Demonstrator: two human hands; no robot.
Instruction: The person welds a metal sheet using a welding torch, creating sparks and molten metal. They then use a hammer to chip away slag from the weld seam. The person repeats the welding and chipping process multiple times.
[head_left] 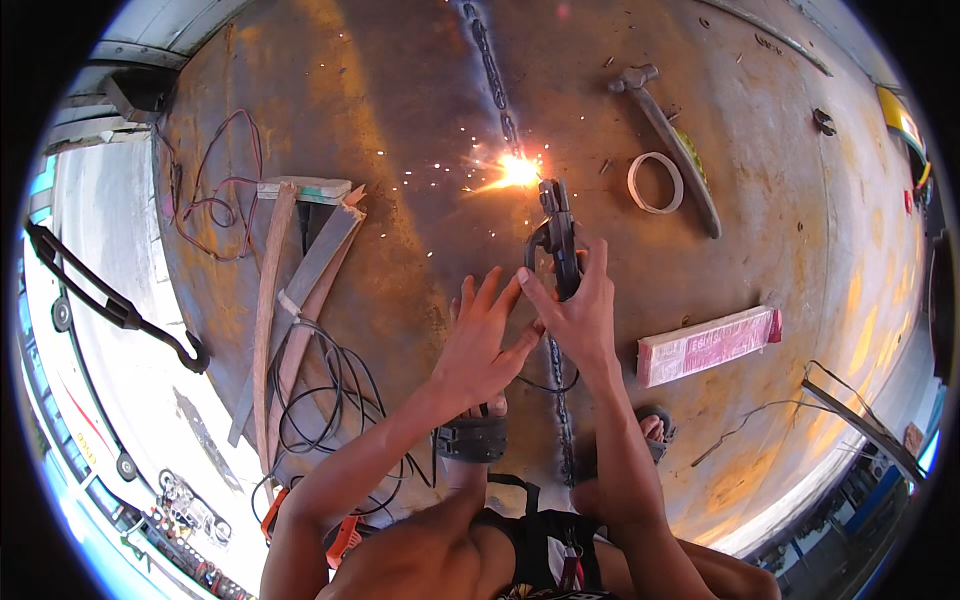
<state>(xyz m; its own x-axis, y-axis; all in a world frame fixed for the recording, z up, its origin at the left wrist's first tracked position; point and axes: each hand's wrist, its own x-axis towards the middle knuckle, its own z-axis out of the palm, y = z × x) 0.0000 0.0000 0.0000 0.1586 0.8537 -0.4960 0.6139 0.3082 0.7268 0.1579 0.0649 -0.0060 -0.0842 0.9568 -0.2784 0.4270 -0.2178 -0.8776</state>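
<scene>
Feed check: I've got a rust-streaked metal plate (400, 100), brown with orange patches, dull and blotchy. A dark, rippled weld bead (490, 65) runs down its middle from the far side to between the feet. White-orange arc (518, 171) on that line, sparks around it. Slim, ribbed black electrode holder (560, 225) sits just nearside of the arc, mid-plate. My right hand (582, 305) has it, fingers curled closed around the body. My left hand (475, 350) is empty, fingers spread well open, right beside the right hand; can't tell if they touch. Toward the right edge: hammer (690, 185), thin tan ring (632, 183), oblong pink-and-white box (708, 345). Toward the left edge: rough wooden strips (268, 340), looped black cable (330, 390).
</scene>
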